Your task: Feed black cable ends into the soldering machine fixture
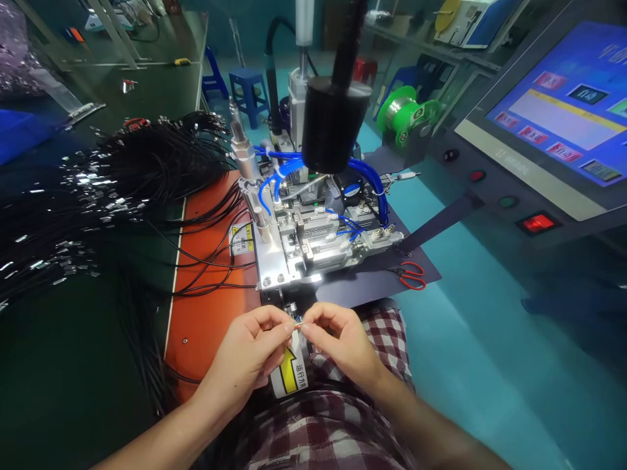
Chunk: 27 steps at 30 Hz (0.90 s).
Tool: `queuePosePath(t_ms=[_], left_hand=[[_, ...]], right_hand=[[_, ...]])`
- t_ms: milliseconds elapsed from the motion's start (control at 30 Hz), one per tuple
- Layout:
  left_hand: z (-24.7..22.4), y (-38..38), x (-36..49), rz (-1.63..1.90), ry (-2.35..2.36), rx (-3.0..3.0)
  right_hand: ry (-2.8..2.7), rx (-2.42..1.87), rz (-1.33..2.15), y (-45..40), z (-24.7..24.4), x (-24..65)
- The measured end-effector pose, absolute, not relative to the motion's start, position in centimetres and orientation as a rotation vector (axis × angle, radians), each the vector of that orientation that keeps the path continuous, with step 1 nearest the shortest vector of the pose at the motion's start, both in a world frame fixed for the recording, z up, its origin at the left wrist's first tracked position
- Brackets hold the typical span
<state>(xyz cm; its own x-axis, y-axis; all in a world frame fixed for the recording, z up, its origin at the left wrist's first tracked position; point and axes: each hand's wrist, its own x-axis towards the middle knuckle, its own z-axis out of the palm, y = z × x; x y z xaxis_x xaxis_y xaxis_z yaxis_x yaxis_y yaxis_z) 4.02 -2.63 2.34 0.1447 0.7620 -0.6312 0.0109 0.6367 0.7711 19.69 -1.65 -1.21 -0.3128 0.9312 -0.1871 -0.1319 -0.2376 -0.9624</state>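
Hands (252, 343) pinching tiny piece (298, 324), machine (323, 254), cables (164, 160)

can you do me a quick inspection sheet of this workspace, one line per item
surface: orange tabletop, black cables lying across part of it
job's things: small piece between the fingertips, too small to identify; metal machine just beyond
clutter: red-handled tool lying on a dark plate beside the machine
left hand: thumb and forefinger pinched at the piece
right hand: the same, fingertips meeting the left's
cables: black ones heaped at the left, several reaching the machine; blue tubes loop over it
surroundings: lit screen, green spool, blue stool
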Motion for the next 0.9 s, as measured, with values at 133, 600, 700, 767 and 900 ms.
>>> queuePosePath(t_ms=[133, 600, 700, 767, 900], left_hand=[[2.0, -2.6, 4.0, 0.681, 1.277, 0.713], [2.2, -2.8, 4.0, 0.687, 1.224, 0.704], [2.3, -2.8, 4.1, 0.699, 1.188, 0.720], [2.3, -2.8, 4.2, 0.709, 1.179, 0.723], [2.1, -3.0, 4.2, 0.729, 1.198, 0.711]], right_hand=[[-1.158, -1.153, 1.635, -2.1, -0.9, 19.1], [-1.159, -1.195, 1.682, -1.5, -0.2, 19.3], [-1.138, -1.202, 1.694, -1.7, -0.3, 19.2], [-1.140, -1.208, 1.703, -2.1, -0.5, 19.1], [-1.149, -1.214, 1.676, -3.1, -0.7, 18.7]])
